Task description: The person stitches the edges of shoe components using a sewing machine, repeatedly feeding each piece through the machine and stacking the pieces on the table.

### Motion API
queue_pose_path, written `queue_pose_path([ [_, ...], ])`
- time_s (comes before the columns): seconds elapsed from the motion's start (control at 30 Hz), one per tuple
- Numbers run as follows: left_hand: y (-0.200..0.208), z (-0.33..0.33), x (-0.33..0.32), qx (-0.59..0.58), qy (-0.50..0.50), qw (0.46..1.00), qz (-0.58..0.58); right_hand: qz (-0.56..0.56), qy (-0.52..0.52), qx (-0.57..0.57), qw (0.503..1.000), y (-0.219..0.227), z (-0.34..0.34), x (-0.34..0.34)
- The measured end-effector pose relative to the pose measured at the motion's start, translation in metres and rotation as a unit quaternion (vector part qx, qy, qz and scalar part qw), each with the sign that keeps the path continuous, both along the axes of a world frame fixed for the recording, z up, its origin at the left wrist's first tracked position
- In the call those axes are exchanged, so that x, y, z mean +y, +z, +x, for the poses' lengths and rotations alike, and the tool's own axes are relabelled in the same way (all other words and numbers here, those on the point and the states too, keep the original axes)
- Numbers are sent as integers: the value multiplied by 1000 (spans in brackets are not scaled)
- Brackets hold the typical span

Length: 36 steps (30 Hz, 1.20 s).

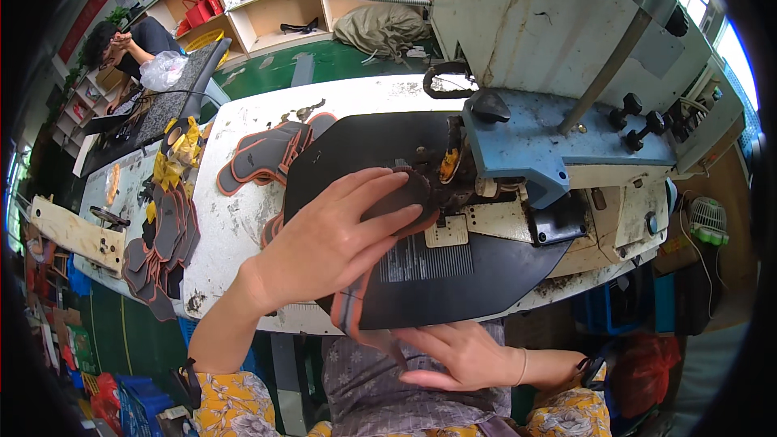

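My left hand [340, 231] lies over a dark grey, orange-edged shoe-upper piece [402, 196], its fingers stretched out and spread on it. The far end of the piece sits at the working head [461, 182] of a blue and white sewing-type machine. From under my left hand an orange-edged strip [350, 305] runs down over the front edge of the black work plate [518, 275]. Below that edge my right hand [465, 354] pinches the strip's lower end between thumb and fingers. What lies beneath my left palm is hidden.
Stacked grey, orange-edged pieces [263, 154] lie left of the plate on the white table [218, 259]. More such pieces [166, 231] hang farther left beside yellow wrapping [182, 150]. A blue machine arm [518, 133] stands at right. Another person [133, 44] sits at the far left.
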<state>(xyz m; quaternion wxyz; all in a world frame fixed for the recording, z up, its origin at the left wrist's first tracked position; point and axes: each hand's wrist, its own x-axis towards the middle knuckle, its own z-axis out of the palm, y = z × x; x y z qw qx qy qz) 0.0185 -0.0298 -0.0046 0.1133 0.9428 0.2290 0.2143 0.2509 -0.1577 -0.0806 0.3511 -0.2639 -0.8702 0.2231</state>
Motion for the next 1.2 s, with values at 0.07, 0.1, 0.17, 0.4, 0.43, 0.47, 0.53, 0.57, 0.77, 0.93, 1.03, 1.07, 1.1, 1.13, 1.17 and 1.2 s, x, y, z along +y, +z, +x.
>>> queue_pose_path([
  [0.07, -4, 5, -13, 3, 72, 997, 25, -119, -22, -38, 992, -8, -8, 1],
  [0.1, -5, 9, -19, 3, 73, 997, 25, -171, 6, 19, 985, -15, -9, -1],
  [0.17, -4, 18, -32, 14, 134, 989, 59, -223, 35, 78, 971, -20, -9, -2],
  [0.4, -7, 44, -63, 40, 210, 972, 93, -365, -8, 164, 916, -16, 46, -23],
  [0.43, -8, 50, -63, 47, 211, 971, 107, -370, -31, 136, 918, -12, 59, -26],
  [0.47, -7, 52, -65, 49, 212, 970, 107, -376, -45, 107, 919, -9, 70, -26],
  [0.53, -7, 56, -69, 67, 238, 962, 114, -352, -68, 108, 927, -1, 83, -24],
  [0.57, -7, 57, -69, 67, 238, 962, 114, -328, -87, 106, 935, 2, 88, -23],
  [0.77, -5, 50, -65, 61, 232, 964, 117, -207, -148, 163, 953, 34, 96, -23],
  [0.93, -11, 1, -22, 21, 218, 964, 150, -156, 0, 37, 987, 77, 58, 22],
  [1.03, 20, 9, -79, 2, 129, 982, 135, -168, 29, 51, 984, 77, 29, 55],
  [1.07, 22, 15, -103, 34, 49, 988, 145, -168, 42, 56, 983, 75, 19, 60],
  [1.1, 10, 23, -108, 26, 24, 965, 261, -165, 34, 56, 984, 73, 13, 64],
  [1.13, -8, 29, -105, 18, 2, 929, 370, -157, 34, 61, 985, 67, 10, 70],
  [1.17, -15, 29, -98, 50, 30, 946, 318, -148, 36, 66, 986, 65, 9, 72],
  [1.2, -14, 21, -85, 56, 20, 969, 239, -148, 36, 65, 986, 65, 12, 70],
])
